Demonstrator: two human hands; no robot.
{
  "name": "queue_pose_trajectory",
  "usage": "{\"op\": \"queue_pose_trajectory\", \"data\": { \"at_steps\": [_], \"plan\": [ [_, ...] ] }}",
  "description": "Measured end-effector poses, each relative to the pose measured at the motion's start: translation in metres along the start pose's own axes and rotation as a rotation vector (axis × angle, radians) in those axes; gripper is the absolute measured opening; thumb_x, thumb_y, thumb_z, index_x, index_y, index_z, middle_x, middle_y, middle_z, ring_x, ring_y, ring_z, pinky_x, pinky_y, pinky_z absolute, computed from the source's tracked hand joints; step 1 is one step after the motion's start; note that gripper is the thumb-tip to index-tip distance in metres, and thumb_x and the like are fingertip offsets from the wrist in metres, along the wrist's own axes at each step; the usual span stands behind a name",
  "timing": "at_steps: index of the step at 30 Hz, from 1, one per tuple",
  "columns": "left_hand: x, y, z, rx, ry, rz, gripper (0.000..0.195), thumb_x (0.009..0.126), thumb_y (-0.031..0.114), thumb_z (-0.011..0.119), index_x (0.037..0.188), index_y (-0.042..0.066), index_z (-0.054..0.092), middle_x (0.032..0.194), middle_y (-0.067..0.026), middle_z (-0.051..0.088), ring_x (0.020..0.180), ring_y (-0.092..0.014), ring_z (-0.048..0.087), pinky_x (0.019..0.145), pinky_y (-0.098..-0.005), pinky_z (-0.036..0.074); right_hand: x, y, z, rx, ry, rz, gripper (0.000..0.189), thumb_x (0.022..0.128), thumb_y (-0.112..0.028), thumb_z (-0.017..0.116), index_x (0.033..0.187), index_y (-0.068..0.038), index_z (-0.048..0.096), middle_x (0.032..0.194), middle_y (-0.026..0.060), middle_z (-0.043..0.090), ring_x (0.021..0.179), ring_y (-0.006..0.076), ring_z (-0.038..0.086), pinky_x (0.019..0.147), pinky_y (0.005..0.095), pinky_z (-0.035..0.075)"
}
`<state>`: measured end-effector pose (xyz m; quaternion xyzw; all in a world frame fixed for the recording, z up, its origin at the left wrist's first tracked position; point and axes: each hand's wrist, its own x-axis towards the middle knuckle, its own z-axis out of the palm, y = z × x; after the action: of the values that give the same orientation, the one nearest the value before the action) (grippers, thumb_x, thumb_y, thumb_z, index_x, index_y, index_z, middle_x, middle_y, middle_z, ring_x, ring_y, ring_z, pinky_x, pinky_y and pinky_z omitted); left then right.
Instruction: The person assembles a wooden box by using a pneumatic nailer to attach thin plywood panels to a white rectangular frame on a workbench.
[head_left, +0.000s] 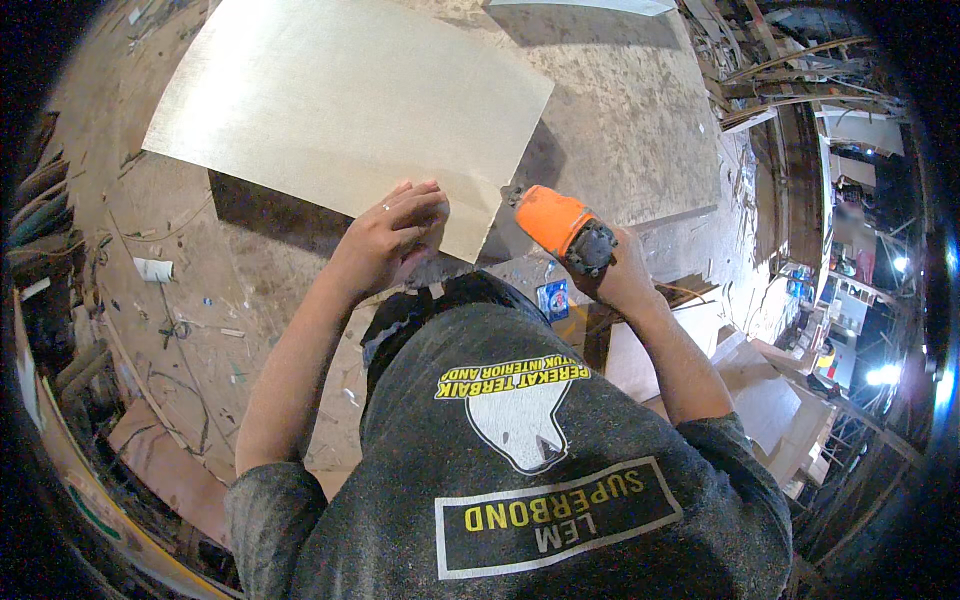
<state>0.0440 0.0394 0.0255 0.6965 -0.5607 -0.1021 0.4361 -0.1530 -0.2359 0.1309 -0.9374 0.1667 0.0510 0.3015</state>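
Observation:
A large pale sheet (352, 97), stiff and flat, lies tilted before me and casts a dark shadow on its left and right. At its near edge is my left hand (401, 232), fingers close together over the top face; the thumb side is partly hidden. My right hand (619, 274) grips an orange handheld power tool (551, 217) with a black bolted end cap. The tool's exact kind is hard to tell. Its narrow dark nose is at the sheet's right edge, near the close corner; whether it touches cannot be seen.
Under the sheet is a worn wooden board (630, 135). A blue packet (553, 300) lies right of my legs. Wood scraps and strips (780, 75) pile up at the far right. A white roll (154, 270) and thin cord are on the littered floor (247, 360) at left.

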Motion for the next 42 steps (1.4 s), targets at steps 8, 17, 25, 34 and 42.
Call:
{"op": "queue_pose_trajectory", "data": {
  "at_steps": [8, 17, 25, 34, 42],
  "plan": [
    [-0.001, -0.005, 0.004, 0.01, 0.002, -0.005, 0.039, 0.069, 0.005, 0.085, 0.106, 0.008, 0.074, 0.142, -0.0131, 0.063, 0.138, -0.035, 0.056, 0.118, -0.052, 0.043, 0.01, 0.0, -0.011, 0.146, -0.12, 0.139, 0.026, 0.084, -0.023, 0.079, 0.107, -0.011, 0.075, 0.097, 0.0146, 0.077, 0.09, 0.0349, 0.075, 0.077, 0.0415, 0.06],
    [0.006, 0.005, -0.001, -0.014, -0.04, -0.065, 0.038, 0.07, 0.005, 0.085, 0.104, 0.011, 0.071, 0.14, -0.0137, 0.063, 0.136, -0.037, 0.056, 0.117, -0.0543, 0.044, 0.042, 0.039, -0.02, -0.112, 0.005, -0.067, 0.021, 0.082, -0.016, 0.076, 0.102, -0.007, 0.074, 0.084, 0.0169, 0.074, 0.082, 0.0376, 0.074, 0.072, 0.0423, 0.059],
    [0.005, 0.005, 0.0, -0.054, -0.006, -0.084, 0.037, 0.07, 0.005, 0.084, 0.104, 0.012, 0.07, 0.137, -0.0144, 0.065, 0.136, -0.037, 0.057, 0.116, -0.0543, 0.045, 0.056, 0.036, -0.032, 0.012, -0.062, -0.084, 0.031, 0.082, -0.013, 0.076, 0.112, -0.007, 0.071, 0.092, 0.0184, 0.075, 0.087, 0.0371, 0.074, 0.077, 0.0414, 0.058],
    [0.01, 0.009, -0.002, -0.076, 0.015, -0.102, 0.032, 0.071, 0.004, 0.083, 0.101, 0.008, 0.073, 0.135, -0.0118, 0.066, 0.136, -0.033, 0.057, 0.118, -0.0527, 0.044, 0.08, 0.055, -0.04, 0.033, 0.06, -0.157, 0.028, 0.089, -0.021, 0.08, 0.113, -0.008, 0.074, 0.102, 0.0158, 0.078, 0.094, 0.0259, 0.077, 0.082, 0.0355, 0.059],
    [0.011, 0.009, -0.003, -0.089, 0.007, -0.108, 0.037, 0.071, 0.004, 0.083, 0.106, 0.009, 0.073, 0.137, -0.0128, 0.065, 0.137, -0.034, 0.057, 0.118, -0.0536, 0.043, 0.087, 0.046, -0.049, 0.032, 0.003, -0.131, 0.028, 0.09, -0.024, 0.081, 0.112, -0.008, 0.075, 0.102, 0.0141, 0.078, 0.096, 0.0284, 0.077, 0.082, 0.0377, 0.059]
  ]
}}
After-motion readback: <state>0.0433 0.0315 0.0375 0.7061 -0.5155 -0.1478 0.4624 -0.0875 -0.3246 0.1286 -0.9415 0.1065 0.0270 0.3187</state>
